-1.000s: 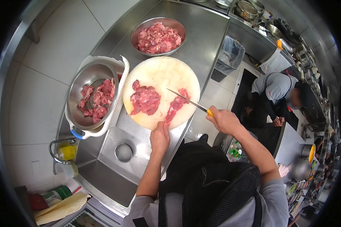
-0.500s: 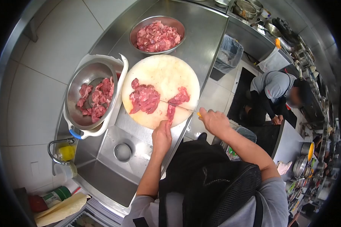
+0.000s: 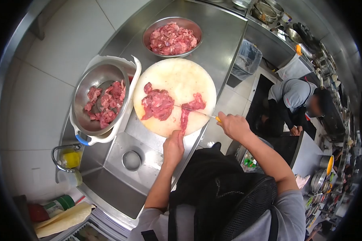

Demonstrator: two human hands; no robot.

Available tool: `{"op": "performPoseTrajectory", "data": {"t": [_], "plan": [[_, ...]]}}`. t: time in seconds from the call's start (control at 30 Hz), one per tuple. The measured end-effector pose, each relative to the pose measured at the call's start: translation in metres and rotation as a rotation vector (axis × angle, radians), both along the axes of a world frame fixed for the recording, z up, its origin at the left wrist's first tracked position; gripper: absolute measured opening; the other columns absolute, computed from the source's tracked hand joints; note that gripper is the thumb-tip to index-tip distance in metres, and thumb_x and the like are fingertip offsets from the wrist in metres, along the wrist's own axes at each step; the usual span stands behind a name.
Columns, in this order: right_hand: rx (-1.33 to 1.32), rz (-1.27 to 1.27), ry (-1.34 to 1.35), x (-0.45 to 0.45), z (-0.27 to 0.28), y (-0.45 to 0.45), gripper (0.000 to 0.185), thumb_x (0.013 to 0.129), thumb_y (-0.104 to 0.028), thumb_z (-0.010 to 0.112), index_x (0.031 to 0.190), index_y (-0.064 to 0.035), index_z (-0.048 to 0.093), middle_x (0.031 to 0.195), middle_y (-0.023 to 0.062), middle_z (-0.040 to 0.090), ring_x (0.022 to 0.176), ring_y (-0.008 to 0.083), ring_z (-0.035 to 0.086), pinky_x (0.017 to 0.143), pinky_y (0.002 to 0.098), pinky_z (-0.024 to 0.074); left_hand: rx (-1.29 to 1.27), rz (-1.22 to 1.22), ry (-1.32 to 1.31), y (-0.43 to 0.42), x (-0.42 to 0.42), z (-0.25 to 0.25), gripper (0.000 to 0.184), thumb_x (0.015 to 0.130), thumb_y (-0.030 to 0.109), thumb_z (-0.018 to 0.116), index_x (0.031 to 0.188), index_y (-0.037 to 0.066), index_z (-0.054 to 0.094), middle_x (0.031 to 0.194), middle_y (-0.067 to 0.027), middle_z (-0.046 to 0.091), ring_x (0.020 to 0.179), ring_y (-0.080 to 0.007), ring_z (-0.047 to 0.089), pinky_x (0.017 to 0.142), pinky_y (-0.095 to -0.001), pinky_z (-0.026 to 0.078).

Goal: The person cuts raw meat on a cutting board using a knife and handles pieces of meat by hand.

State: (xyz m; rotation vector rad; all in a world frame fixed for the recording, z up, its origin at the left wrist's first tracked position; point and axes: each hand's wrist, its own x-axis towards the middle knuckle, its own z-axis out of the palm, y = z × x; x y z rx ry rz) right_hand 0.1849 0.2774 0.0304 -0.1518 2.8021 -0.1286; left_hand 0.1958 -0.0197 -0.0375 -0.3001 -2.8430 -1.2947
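Observation:
On the round white cutting board (image 3: 169, 72) lie a larger pile of raw meat (image 3: 157, 105) and, to its right, a narrow strip of meat (image 3: 184, 119). My left hand (image 3: 173, 148) pinches the strip's near end at the board's edge. My right hand (image 3: 234, 126) is closed round the yellow handle of a knife (image 3: 203, 114), whose blade lies across the strip and points left toward the pile. Beyond the blade, a wider piece of meat (image 3: 196, 102) is at the strip's far end; whether they are still joined I cannot tell.
A metal bowl of cut meat (image 3: 173, 37) stands behind the board. Left of it, a metal bowl with meat pieces (image 3: 83, 96) rests in a white tub (image 3: 136, 66). A sink (image 3: 120, 188) is nearer me. Another person (image 3: 295, 94) bends at a counter on the right.
The knife has come down toward me from the strip's upper part and now crosses it lower. The far piece of meat has swung rightward, and the strip is stretched thinner toward my left hand.

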Motion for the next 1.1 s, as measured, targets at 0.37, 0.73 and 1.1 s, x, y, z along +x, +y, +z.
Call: {"op": "performPoseTrajectory", "data": {"t": [0.37,0.73,1.1], "plan": [[-0.239,-0.087,-0.073,0.019,0.032,0.017,0.038,0.111,-0.044,0.060,0.120,-0.0078,0.055,0.095,0.0269,0.076,0.086,0.0510,0.074,0.077,0.0630,0.0571,-0.048,0.124,-0.022,-0.014,-0.001,-0.009,0.020,0.112,0.020,0.059,0.112,0.004,0.070,0.080,-0.0276,0.073,0.073,-0.0502,0.071,0.065,-0.0595,0.054],[-0.056,-0.077,0.004,0.029,0.001,-0.013,0.030,0.111,-0.037,0.061,0.117,-0.0085,0.054,0.093,0.0209,0.075,0.084,0.0466,0.077,0.075,0.0588,0.0607,0.012,-0.023,-0.020,-0.006,0.010,0.010,0.019,0.111,0.020,0.060,0.112,0.005,0.071,0.089,-0.0279,0.074,0.082,-0.0498,0.071,0.072,-0.0595,0.054],[0.002,0.033,0.121,0.008,-0.003,0.001,0.033,0.110,-0.041,0.062,0.116,-0.0090,0.056,0.090,0.0201,0.077,0.082,0.0438,0.077,0.073,0.0568,0.0604,0.057,-0.051,0.004,-0.007,0.015,0.009,0.019,0.112,0.017,0.057,0.110,0.004,0.071,0.086,-0.0275,0.072,0.082,-0.0512,0.070,0.072,-0.0590,0.053]]}}
